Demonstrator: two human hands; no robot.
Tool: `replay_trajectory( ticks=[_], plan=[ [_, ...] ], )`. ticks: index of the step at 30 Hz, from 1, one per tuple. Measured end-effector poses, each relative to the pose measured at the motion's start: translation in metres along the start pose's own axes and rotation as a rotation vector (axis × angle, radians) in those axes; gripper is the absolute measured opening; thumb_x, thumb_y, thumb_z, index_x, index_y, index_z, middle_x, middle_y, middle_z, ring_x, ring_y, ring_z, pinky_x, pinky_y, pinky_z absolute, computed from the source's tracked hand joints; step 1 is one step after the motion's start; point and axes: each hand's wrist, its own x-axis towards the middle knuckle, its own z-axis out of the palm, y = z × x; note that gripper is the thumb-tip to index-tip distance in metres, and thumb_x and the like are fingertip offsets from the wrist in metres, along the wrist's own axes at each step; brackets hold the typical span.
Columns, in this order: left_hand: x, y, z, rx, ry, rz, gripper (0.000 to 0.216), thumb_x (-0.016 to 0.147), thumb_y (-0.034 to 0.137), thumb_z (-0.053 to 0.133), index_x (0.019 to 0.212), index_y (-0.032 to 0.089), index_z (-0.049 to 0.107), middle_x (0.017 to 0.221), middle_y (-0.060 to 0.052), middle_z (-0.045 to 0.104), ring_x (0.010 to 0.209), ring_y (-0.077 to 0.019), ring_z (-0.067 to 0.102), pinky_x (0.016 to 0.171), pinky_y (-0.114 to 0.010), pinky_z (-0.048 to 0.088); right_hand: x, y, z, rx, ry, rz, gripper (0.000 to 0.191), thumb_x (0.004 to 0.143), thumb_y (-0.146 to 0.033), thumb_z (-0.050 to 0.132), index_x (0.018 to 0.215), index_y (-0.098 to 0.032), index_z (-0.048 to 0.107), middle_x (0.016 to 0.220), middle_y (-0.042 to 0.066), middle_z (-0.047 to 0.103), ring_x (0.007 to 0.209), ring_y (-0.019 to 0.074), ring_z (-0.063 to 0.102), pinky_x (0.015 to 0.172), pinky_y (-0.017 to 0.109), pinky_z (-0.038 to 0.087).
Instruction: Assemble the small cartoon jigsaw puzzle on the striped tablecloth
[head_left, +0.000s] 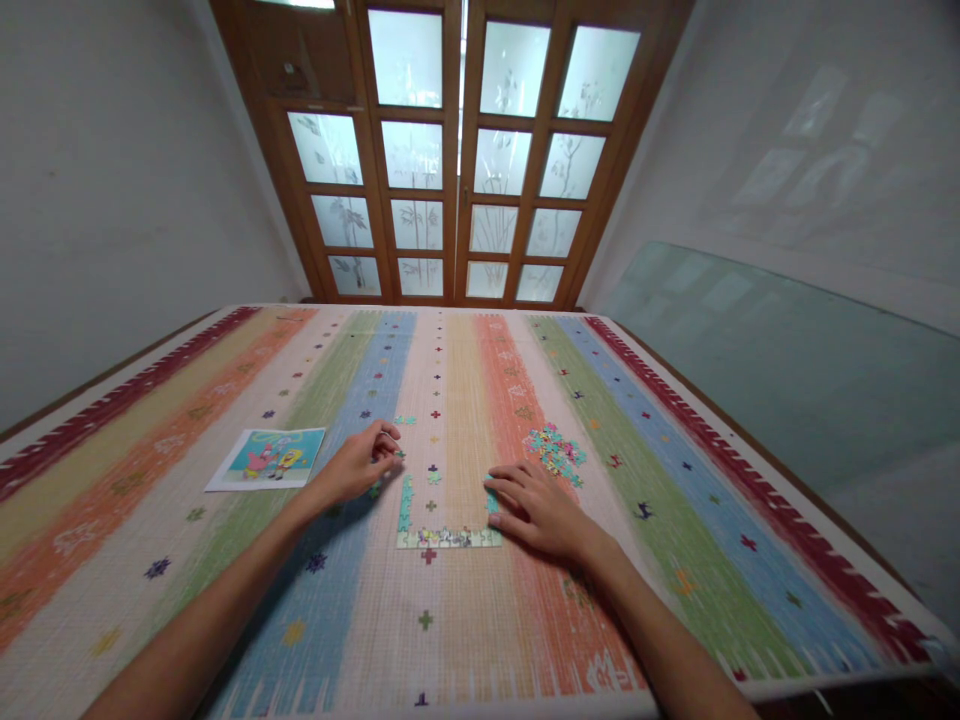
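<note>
Jigsaw border [448, 538] on counter [480, 635]: U-shaped, open side facing away from me

My left hand [365, 462] is curled, just beyond the border's left side; I cannot tell whether its fingers grasp a piece. My right hand [536, 510], palm down, fingers spread and released, covers part of the right side. The base runs left to right. Open room inside the U.

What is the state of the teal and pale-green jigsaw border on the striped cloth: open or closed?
Open: the jigsaw border has a near row and two side strips; no row joins their far ends.
</note>
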Motion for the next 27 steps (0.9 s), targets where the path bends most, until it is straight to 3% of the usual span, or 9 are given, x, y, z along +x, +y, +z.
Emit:
replay_trajectory(
  ticks=[4, 8, 18, 27],
  plan=[
    [-0.01, 0.011, 0.005, 0.055, -0.099, 0.057, 0.013, 0.086, 0.032, 0.054, 0.087, 0.021, 0.061, 0.081, -0.003, 0.071, 0.075, -0.0197, 0.064, 0.072, -0.032, 0.05, 0.0, 0.0, 0.0, -0.009, -0.001, -0.001, 0.038, 0.1, -0.044, 0.058, 0.129, -0.021, 0.066, 0.131, 0.012, 0.065, 0.119, 0.0284, 0.055, 0.106, 0.05, 0.042],
    [-0.012, 0.015, 0.009, 0.125, -0.161, 0.124, 0.018, 0.089, 0.027, 0.051, 0.088, 0.021, 0.068, 0.089, -0.005, 0.074, 0.081, -0.0213, 0.065, 0.075, -0.033, 0.05, 0.0, 0.0, 0.0, -0.02, -0.013, -0.004, 0.038, 0.099, -0.044, 0.058, 0.129, -0.021, 0.066, 0.131, 0.012, 0.066, 0.119, 0.0285, 0.055, 0.106, 0.049, 0.042],
    [-0.008, 0.009, 0.027, 0.149, -0.113, 0.222, 0.018, 0.094, 0.026, 0.053, 0.097, 0.021, 0.071, 0.096, -0.008, 0.075, 0.088, -0.0226, 0.067, 0.083, -0.037, 0.052, 0.0, 0.001, -0.001, -0.021, -0.012, -0.003, 0.038, 0.1, -0.045, 0.057, 0.129, -0.022, 0.066, 0.131, 0.012, 0.065, 0.12, 0.0287, 0.055, 0.107, 0.05, 0.041],
    [-0.027, 0.003, 0.02, 0.22, -0.027, 0.241, 0.022, 0.098, 0.028, 0.049, 0.098, 0.02, 0.07, 0.099, -0.009, 0.07, 0.092, -0.0229, 0.064, 0.086, -0.039, 0.052, 0.0, 0.0, -0.001, -0.019, -0.017, 0.001, 0.037, 0.1, -0.045, 0.058, 0.128, -0.023, 0.066, 0.132, 0.012, 0.065, 0.121, 0.028, 0.055, 0.106, 0.049, 0.043]
  ],
)
